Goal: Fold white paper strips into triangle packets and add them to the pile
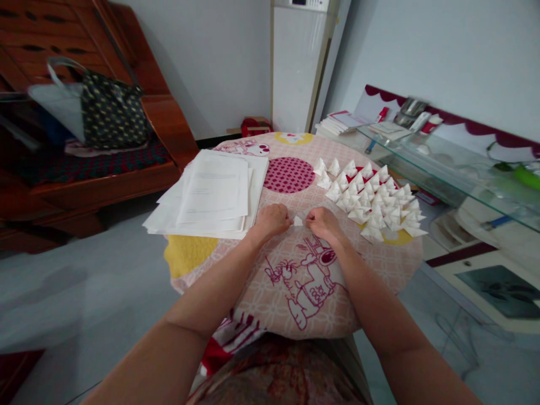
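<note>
Between my two hands is a small folded white paper piece point(298, 221), pinched at its two sides above the patterned tablecloth point(261, 292). My left hand point(274, 218) is closed on its left edge. My right hand point(324, 222) grips the right edge with thumb and fingers together. Just left of my left hand lies a stack of white paper sheets point(215, 188), some with faint print. On the table's right side stand many folded white paper figures point(371, 194) with pointed tips, set close together in rows.
A glass-topped cabinet point(447, 169) with books point(341, 121) and small items stands along the right wall. At left is a wooden bench point(164, 129) holding a dotted bag point(112, 109). A tall white appliance point(297, 67) stands behind the table.
</note>
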The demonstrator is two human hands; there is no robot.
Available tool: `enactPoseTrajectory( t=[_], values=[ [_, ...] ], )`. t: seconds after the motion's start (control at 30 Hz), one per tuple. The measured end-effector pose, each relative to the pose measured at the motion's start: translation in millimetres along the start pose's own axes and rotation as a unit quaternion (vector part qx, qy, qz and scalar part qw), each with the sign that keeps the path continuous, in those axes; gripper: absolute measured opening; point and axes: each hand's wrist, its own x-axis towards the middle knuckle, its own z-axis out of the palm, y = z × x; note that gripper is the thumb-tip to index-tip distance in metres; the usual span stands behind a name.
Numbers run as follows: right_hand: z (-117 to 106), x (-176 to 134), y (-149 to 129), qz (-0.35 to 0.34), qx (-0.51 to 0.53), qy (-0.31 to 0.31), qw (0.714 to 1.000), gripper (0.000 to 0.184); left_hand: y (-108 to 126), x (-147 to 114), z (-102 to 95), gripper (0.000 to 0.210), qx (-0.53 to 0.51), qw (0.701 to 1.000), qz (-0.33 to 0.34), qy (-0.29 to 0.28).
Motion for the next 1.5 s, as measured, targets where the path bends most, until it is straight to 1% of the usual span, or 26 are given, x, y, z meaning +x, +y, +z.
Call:
enactPoseTrajectory(
  t=[0.27, 0.43, 0.67, 0.8, 0.9, 1.0, 1.07, 1.2, 1.37, 1.5],
  values=[
    [-1, -2, -2, 0.017, 0.025, 0.013, 0.999, 0.016, -2, 4, -0.2, 0.033, -0.006, 1.000, 0.004, -0.005],
    [1, -2, -4, 0.030, 0.039, 0.023, 0.999, 0.025, -1, 4, -2.0, 0.031, -0.019, 1.000, -0.010, -0.004],
    [0, 0, -1, 0.035, 0.049, 0.012, 0.998, 0.012, 0, 1, -6.3, 0.032, -0.014, 1.000, 0.002, -0.010],
    [-2, 1, 3, 0.042, 0.074, 0.015, 0.996, 0.015, -1, 3, -4.4, 0.032, -0.017, 1.000, 0.001, -0.003],
    [-2, 0, 8, 0.044, 0.115, 0.013, 0.992, 0.018, -2, 4, -2.2, 0.031, -0.022, 1.000, 0.000, -0.002],
    [-1, -1, 9, 0.054, 0.155, 0.005, 0.986, 0.015, -3, 6, -0.4, 0.031, -0.028, 1.000, 0.005, -0.005],
    [0, -1, 7, 0.051, 0.135, 0.016, 0.989, 0.013, -4, 5, 0.6, 0.031, -0.031, 1.000, 0.003, 0.001],
    [3, -2, 1, 0.047, 0.077, 0.038, 0.995, 0.014, -5, 2, 2.2, 0.028, -0.062, 0.998, 0.001, 0.016],
    [4, -4, 0, 0.045, 0.077, 0.044, 0.995, 0.014, -5, 3, 4.6, 0.026, -0.090, 0.996, 0.014, 0.020],
    [2, -7, 5, 0.012, 0.099, 0.052, 0.994, 0.013, -9, 8, 5.5, 0.021, -0.135, 0.990, 0.021, 0.017]
  ],
)
